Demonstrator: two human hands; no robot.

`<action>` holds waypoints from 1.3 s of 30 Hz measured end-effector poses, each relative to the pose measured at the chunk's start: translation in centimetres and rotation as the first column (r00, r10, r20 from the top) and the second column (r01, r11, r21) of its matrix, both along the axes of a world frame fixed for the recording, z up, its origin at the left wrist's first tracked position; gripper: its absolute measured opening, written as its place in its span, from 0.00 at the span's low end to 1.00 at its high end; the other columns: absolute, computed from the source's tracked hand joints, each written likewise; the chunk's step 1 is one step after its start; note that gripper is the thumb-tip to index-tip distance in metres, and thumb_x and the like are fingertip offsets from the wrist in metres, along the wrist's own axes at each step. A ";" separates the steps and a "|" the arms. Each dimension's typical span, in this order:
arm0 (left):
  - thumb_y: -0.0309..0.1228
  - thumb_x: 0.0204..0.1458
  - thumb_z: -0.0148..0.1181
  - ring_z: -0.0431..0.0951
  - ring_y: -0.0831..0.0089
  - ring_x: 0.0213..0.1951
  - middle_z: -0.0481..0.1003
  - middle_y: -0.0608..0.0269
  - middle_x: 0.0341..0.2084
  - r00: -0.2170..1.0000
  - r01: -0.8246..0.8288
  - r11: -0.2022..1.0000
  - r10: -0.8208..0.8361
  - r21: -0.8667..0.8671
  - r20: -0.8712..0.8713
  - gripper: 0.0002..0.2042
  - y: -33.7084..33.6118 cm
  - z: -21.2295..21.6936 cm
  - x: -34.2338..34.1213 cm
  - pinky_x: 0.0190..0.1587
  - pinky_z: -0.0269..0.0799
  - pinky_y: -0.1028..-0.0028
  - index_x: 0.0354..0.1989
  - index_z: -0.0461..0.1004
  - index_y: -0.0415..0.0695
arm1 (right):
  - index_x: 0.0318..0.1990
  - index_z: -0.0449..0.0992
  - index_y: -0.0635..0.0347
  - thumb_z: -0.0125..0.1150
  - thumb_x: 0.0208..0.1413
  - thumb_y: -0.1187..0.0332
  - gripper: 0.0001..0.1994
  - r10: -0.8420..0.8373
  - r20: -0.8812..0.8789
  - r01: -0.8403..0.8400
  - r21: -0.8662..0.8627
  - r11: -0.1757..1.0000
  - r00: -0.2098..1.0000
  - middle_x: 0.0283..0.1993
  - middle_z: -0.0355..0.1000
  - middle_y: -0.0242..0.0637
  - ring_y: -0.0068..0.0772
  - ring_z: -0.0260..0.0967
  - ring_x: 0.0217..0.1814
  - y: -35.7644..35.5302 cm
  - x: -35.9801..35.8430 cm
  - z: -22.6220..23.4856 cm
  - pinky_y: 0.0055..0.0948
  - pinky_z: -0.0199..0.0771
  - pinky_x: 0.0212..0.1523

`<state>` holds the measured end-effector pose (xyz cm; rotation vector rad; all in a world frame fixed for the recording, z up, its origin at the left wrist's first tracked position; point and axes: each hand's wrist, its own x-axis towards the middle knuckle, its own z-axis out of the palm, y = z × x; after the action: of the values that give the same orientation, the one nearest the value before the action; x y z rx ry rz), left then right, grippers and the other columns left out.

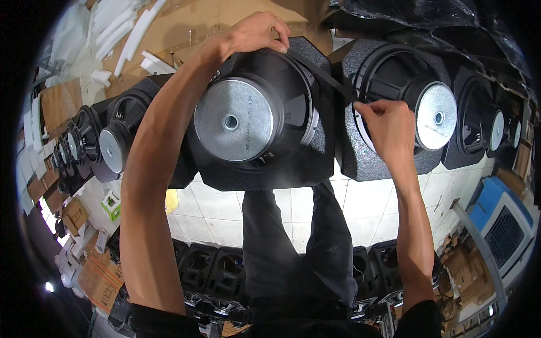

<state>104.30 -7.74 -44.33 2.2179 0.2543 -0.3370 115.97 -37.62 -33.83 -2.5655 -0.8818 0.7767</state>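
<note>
A black strip (322, 75) runs slantwise between my two hands, over the far right edge of a loudspeaker driver. My left hand (260, 34) pinches its upper end at the far rim of the driver. My right hand (389, 127) is closed on the lower end, in front of the neighbouring speaker. The middle driver (235, 119) has a round silver magnet facing up and sits on a black textured cabinet (265, 179). To its right, a similar driver (437, 115) lies on another black cabinet (366, 166), partly covered by my right hand.
More drivers on cabinets (114, 147) continue the row leftward, and others (479, 121) rightward. Cardboard (191, 19) and white foam strips (132, 42) lie beyond. Black plastic sheeting (417, 14) hangs at the far right. Several black cabinets (225, 270) stand behind my legs, and a blue-and-white air cooler (504, 211) stands right.
</note>
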 end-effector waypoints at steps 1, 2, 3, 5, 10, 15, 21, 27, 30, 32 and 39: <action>0.29 0.48 0.69 0.74 0.57 0.55 0.78 0.54 0.50 0.999 0.007 0.998 -0.005 0.058 -0.035 0.07 -0.2 0.2 0.3 0.61 0.66 0.62 0.34 0.84 0.41 | 0.33 0.83 0.71 0.68 0.54 0.64 0.14 0.019 0.045 -0.020 0.028 0.999 0.999 0.24 0.76 0.56 0.54 0.77 0.26 -0.8 -0.1 0.3 0.39 0.75 0.34; 0.29 0.48 0.69 0.75 0.57 0.54 0.78 0.55 0.49 0.998 0.019 0.994 -0.011 0.108 -0.068 0.07 -0.6 0.2 0.6 0.60 0.66 0.61 0.35 0.84 0.41 | 0.36 0.85 0.67 0.68 0.55 0.61 0.14 0.069 0.119 -0.062 -0.063 0.996 0.991 0.27 0.79 0.49 0.44 0.78 0.25 -1.6 -0.2 0.8 0.36 0.74 0.33; 0.30 0.48 0.69 0.75 0.56 0.53 0.79 0.56 0.47 0.997 0.008 0.978 0.008 0.211 -0.073 0.08 -1.2 0.4 0.7 0.58 0.68 0.61 0.35 0.83 0.42 | 0.36 0.84 0.67 0.68 0.55 0.61 0.14 0.097 0.154 -0.082 -0.101 0.991 0.983 0.27 0.79 0.49 0.46 0.78 0.25 -2.0 -0.4 1.5 0.36 0.74 0.33; 0.33 0.48 0.69 0.77 0.56 0.51 0.80 0.59 0.42 0.996 -0.013 0.911 0.049 0.412 -0.077 0.10 -2.6 1.0 0.2 0.54 0.71 0.60 0.37 0.82 0.43 | 0.37 0.84 0.67 0.68 0.55 0.62 0.14 0.158 0.219 -0.121 -0.176 0.977 0.963 0.28 0.79 0.50 0.48 0.78 0.27 -2.8 -1.0 3.1 0.37 0.74 0.33; 0.32 0.51 0.66 0.73 0.58 0.52 0.79 0.58 0.41 0.996 -0.019 0.613 0.078 0.790 -0.036 0.12 -7.6 5.6 -0.7 0.56 0.69 0.62 0.44 0.80 0.44 | 0.33 0.80 0.70 0.66 0.56 0.66 0.12 0.127 0.147 -0.107 -0.137 0.985 0.981 0.27 0.76 0.57 0.58 0.76 0.31 -5.7 -1.4 4.3 0.46 0.73 0.34; 0.32 0.51 0.66 0.77 0.58 0.44 0.80 0.57 0.42 0.863 -0.455 0.863 0.367 0.218 0.348 0.16 -18.1 10.8 -2.0 0.51 0.73 0.63 0.48 0.79 0.42 | 0.36 0.81 0.66 0.64 0.57 0.67 0.10 0.037 0.031 -0.030 -0.189 0.981 0.999 0.30 0.77 0.53 0.58 0.76 0.33 -9.7 -1.5 3.9 0.46 0.73 0.36; 0.37 0.55 0.67 0.79 0.80 0.34 0.82 0.56 0.33 0.281 -0.774 -0.103 0.828 -0.624 -0.485 0.22 -34.2 7.9 -2.8 0.37 0.72 0.79 0.47 0.75 0.28 | 0.36 0.81 0.63 0.66 0.56 0.70 0.06 0.087 0.036 -0.083 -0.098 0.992 0.996 0.31 0.77 0.48 0.52 0.76 0.33 -13.6 -3.8 3.9 0.42 0.73 0.33; 0.35 0.60 0.62 0.82 0.75 0.37 0.83 0.54 0.34 0.195 -0.658 -0.446 0.677 -0.607 -0.709 0.18 -38.7 9.6 -0.2 0.40 0.76 0.78 0.45 0.77 0.27 | 0.37 0.80 0.66 0.69 0.53 0.72 0.07 0.272 -0.061 -0.275 -0.066 0.959 0.960 0.30 0.77 0.48 0.50 0.77 0.30 -17.0 -3.9 5.1 0.42 0.76 0.32; 0.35 0.62 0.61 0.84 0.69 0.38 0.82 0.52 0.38 0.154 -0.557 -0.619 0.577 -0.553 -0.802 0.16 -39.2 10.1 -0.3 0.42 0.80 0.73 0.47 0.76 0.30 | 0.44 0.80 0.67 0.74 0.48 0.69 0.17 0.362 -0.133 -0.376 -0.105 0.920 0.923 0.43 0.79 0.54 0.53 0.77 0.50 -15.8 -1.1 8.2 0.40 0.77 0.51; 0.35 0.63 0.59 0.83 0.68 0.41 0.80 0.53 0.42 0.218 -0.341 -0.757 0.513 -0.557 -0.830 0.15 -39.7 10.8 -0.4 0.45 0.80 0.72 0.47 0.77 0.32 | 0.45 0.80 0.68 0.75 0.48 0.69 0.18 0.268 -0.112 -0.278 -0.088 0.957 0.957 0.44 0.79 0.55 0.52 0.77 0.51 -12.3 0.7 11.0 0.39 0.75 0.53; 0.31 0.64 0.57 0.82 0.66 0.42 0.78 0.50 0.47 0.443 0.049 -0.914 0.381 -0.402 -0.812 0.15 -41.3 13.4 1.5 0.45 0.82 0.66 0.53 0.71 0.34 | 0.42 0.81 0.68 0.68 0.52 0.70 0.12 0.693 0.206 -0.722 0.248 0.646 0.691 0.38 0.79 0.53 0.52 0.79 0.41 7.9 3.3 5.7 0.38 0.76 0.43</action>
<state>105.82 -49.07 -30.88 -0.5133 0.6296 0.4702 119.32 -29.76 -28.10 -1.9386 -1.9376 0.6232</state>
